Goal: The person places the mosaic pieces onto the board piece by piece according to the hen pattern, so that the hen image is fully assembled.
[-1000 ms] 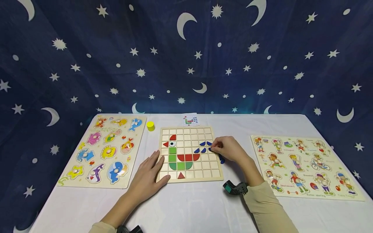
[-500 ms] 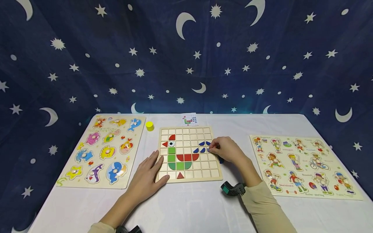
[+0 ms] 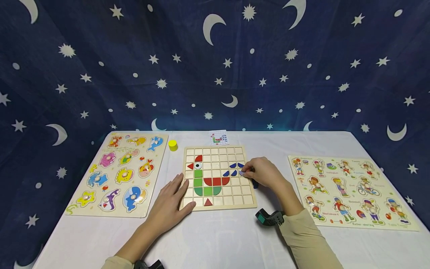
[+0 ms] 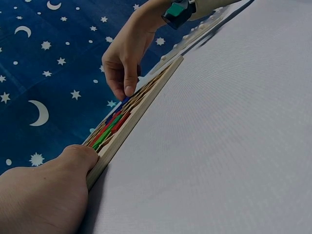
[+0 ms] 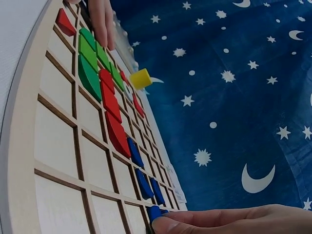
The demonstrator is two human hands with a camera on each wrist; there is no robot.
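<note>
A wooden grid board [image 3: 231,206] lies flat, with red, green and blue pieces set in its squares as a bird figure. My left hand [image 3: 169,203] rests along the board's left edge, fingers extended; its thumb touches the rim in the left wrist view. At the right side, my right hand [image 3: 263,172] pinches a blue quarter-round piece [image 5: 154,213] between thumb and fingers, low over a square. Several like blue pieces [image 5: 144,183] sit in neighbouring squares. A red triangle [image 3: 208,202] occupies the bottom row. Another blue piece [image 3: 255,184] lies partly hidden beside the board, under the right hand.
Behind the board stands a small card [image 3: 218,137] picturing a bird on a grid, with a yellow cylinder [image 3: 173,145] to its left. A sea-animal knob puzzle [image 3: 141,209] lies left, a sports-figure puzzle [image 3: 349,222] right. A starry blue cloth [image 3: 188,93] hangs behind.
My right hand keeps pinching the blue piece over the right-hand squares, and the piece's tilt differs slightly now. My left hand stays at the board's edge.
</note>
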